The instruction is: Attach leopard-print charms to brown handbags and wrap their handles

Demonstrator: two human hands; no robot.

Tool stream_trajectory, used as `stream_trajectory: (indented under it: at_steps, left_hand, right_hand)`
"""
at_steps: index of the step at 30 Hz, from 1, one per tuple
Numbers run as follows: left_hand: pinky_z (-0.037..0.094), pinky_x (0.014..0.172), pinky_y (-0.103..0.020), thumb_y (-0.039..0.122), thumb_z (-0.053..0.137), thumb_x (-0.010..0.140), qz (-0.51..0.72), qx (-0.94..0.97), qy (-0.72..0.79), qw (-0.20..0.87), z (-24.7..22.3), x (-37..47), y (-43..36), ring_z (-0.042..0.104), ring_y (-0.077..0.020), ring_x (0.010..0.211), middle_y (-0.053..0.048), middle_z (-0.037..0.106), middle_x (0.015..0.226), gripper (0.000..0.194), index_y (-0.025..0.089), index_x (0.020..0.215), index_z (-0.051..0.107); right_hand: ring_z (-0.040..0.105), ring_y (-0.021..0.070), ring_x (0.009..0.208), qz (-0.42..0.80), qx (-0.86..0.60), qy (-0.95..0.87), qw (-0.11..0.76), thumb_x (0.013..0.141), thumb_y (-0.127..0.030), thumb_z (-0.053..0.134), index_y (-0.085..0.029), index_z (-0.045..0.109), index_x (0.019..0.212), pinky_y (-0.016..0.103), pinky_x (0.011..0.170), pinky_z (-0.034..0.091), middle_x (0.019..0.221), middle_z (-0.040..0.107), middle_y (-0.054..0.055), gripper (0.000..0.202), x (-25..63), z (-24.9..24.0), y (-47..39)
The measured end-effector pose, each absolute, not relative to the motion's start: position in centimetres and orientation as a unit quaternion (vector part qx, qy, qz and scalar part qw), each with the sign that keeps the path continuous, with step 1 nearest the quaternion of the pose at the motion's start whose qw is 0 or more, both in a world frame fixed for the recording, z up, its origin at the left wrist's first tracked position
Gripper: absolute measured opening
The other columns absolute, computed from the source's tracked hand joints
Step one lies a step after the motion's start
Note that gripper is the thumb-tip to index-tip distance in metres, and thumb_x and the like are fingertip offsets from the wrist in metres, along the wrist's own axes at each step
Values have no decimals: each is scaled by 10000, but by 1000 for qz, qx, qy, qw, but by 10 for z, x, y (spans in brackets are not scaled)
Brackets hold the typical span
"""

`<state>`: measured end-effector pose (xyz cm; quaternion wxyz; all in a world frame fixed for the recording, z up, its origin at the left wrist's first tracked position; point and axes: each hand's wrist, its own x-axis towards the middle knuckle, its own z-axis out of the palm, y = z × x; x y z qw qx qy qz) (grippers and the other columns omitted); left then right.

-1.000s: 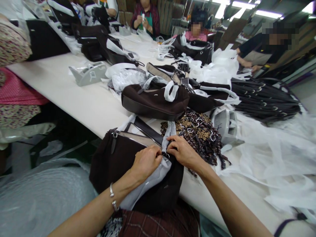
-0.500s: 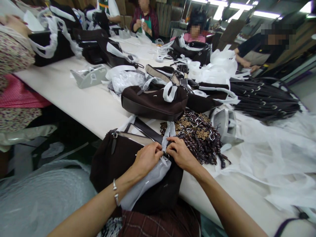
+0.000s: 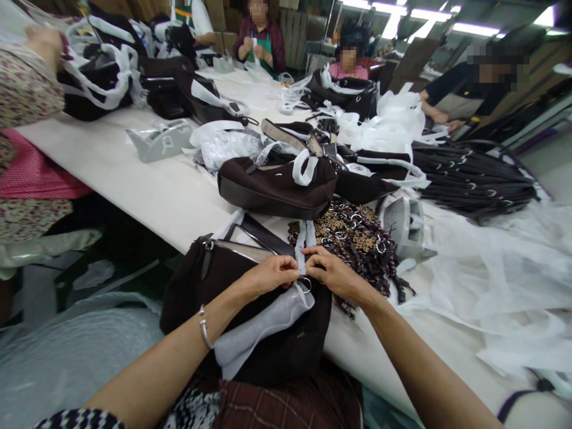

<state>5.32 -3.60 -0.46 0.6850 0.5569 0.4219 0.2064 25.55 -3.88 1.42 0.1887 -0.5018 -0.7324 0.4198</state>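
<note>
Left grip [image 3: 266, 277], right grip [image 3: 333, 272] both pinched closed on white-wrapped strap [image 3: 309, 230]; dark-brown fabric bag [image 3: 190, 292] at 8 o'clock, lengthwise 10-to-4.

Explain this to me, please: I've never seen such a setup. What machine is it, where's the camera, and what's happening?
There's no machine here, just a person's bare left hand and right hand. One camera, worn on the head, looks forward and down. The fingertips come together at a pale wrapped strip, just above a metal ring on a dark bag; exactly what each pinches is hidden. On the white table lie another brown bag, a pile of leopard-patterned pieces and white sheets. Other people work around it.
</note>
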Motion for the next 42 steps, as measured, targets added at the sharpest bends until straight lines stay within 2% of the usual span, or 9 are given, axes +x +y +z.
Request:
stream_trajectory:
  at_steps: [6, 10, 13, 21, 27, 32, 36, 39, 42]
  left_hand:
    - [366, 568, -234, 327, 606, 760, 200, 609, 452, 620, -15, 57, -37, 493, -123, 603, 39, 545, 655, 160, 171, 787, 586]
    - [413, 624, -240, 319, 598, 770, 224, 552, 427, 680, -14, 55, -37, 516, -111, 609, 42, 535, 658, 161, 166, 773, 546]
    - [433, 645, -240, 320, 620, 765, 248, 502, 408, 721, -12, 53, -36, 540, -101, 616, 32, 558, 678, 182, 165, 786, 526]
    - [441, 606, -237, 399, 652, 764, 242, 483, 414, 733, -13, 53, -33, 543, -95, 562, 25, 577, 624, 272, 165, 786, 514]
    - [437, 588, -233, 352, 602, 795, 252, 495, 425, 715, -19, 56, -35, 536, -96, 543, 33, 568, 617, 208, 165, 815, 513]
    - [433, 564, -230, 279, 582, 804, 286, 517, 476, 651, -17, 59, -44, 552, -108, 552, 63, 540, 635, 135, 195, 845, 484]
    - [421, 584, -246, 280, 594, 807, 284, 598, 530, 530, -8, 56, -58, 569, -135, 617, 48, 567, 668, 120, 205, 817, 501]
    - [391, 604, -242, 213, 631, 758, 271, 664, 537, 444, -1, 54, -66, 543, -130, 666, 40, 569, 714, 108, 196, 766, 525]
    - [389, 594, -235, 162, 610, 755, 250, 658, 545, 455, 2, 54, -70, 543, -124, 643, 47, 567, 709, 102, 194, 807, 528]
  right_hand:
    - [532, 222, 1206, 430, -468, -757, 153, 879, -209, 584, -177, 653, 723, 395, 1024, 396, 1213, 583, 97, 173, 264, 24, -26]
    - [551, 202, 1162, 410, -470, -766, 154, 861, -148, 575, -181, 641, 706, 363, 1009, 408, 1149, 594, 80, 171, 259, 23, -26]
    - [580, 184, 1039, 375, -478, -777, 165, 847, -126, 564, -186, 618, 678, 345, 955, 440, 1082, 606, 60, 187, 252, 21, -29]
    - [560, 184, 979, 330, -492, -783, 189, 861, -122, 551, -187, 612, 700, 350, 924, 443, 1026, 586, 55, 184, 241, 16, -36]
    - [554, 183, 951, 317, -500, -786, 181, 831, -85, 569, -176, 605, 666, 342, 893, 434, 988, 585, 55, 192, 238, 18, -39]
    - [580, 192, 997, 332, -521, -767, 173, 788, -96, 610, -187, 636, 634, 354, 924, 424, 1070, 615, 43, 180, 238, 19, -44]
    - [580, 226, 1097, 337, -537, -753, 178, 784, -128, 640, -197, 682, 666, 386, 981, 406, 1235, 602, 53, 143, 240, 16, -48]
    - [568, 241, 1147, 333, -542, -752, 176, 793, -175, 655, -202, 703, 690, 404, 1014, 384, 1297, 584, 61, 117, 239, 14, -50]
    - [568, 250, 1136, 326, -560, -745, 156, 770, -271, 704, -199, 705, 671, 401, 1018, 375, 1316, 579, 63, 122, 233, 15, -52]
